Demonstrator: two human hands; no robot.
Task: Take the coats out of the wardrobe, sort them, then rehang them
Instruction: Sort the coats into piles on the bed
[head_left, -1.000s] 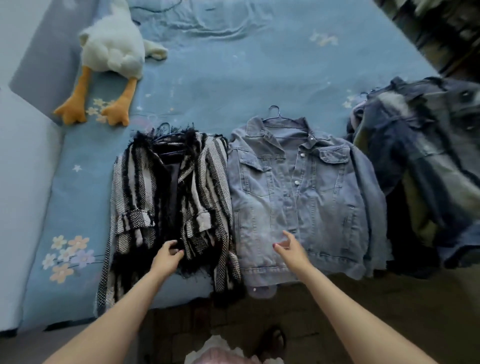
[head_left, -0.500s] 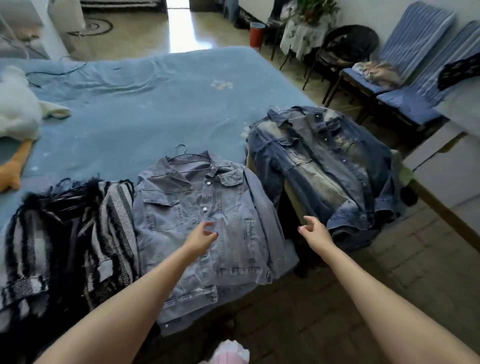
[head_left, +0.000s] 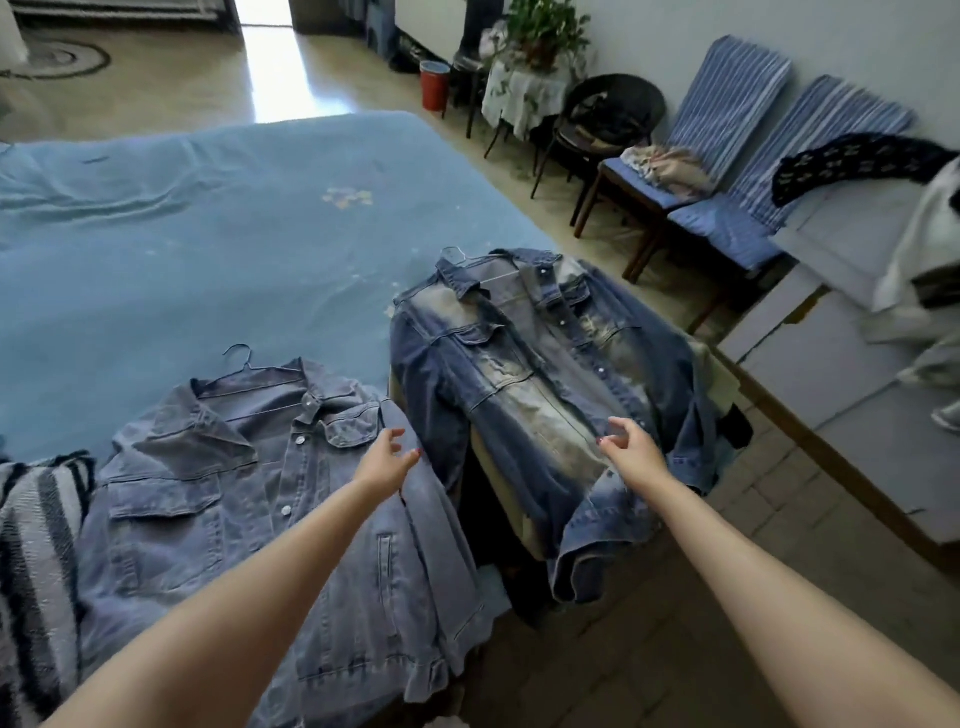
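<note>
A dark blue faded denim jacket (head_left: 524, 358) on a wire hanger lies on top of a pile at the bed's near right corner, its hem hanging over the edge. A lighter grey-blue denim jacket (head_left: 218, 478) on a dark hanger lies flat to its left. A black-and-white striped coat (head_left: 36, 545) shows at the left edge. My left hand (head_left: 382, 460) hovers open above the light jacket's right sleeve. My right hand (head_left: 631, 449) is open over the dark jacket's lower front, fingers loosely curled, holding nothing.
The blue bedspread (head_left: 208, 244) stretches away behind the coats. Two blue striped chairs (head_left: 727, 208) and a dark round chair (head_left: 602, 124) line the right wall, beside a small table with a plant (head_left: 524, 93). A grey cabinet (head_left: 841, 374) with clothes on top stands close at right.
The view has swung right, from the striped coat and light jacket to the dark jacket. Both hands moved right; my right hand now reaches over the dark jacket's front.
</note>
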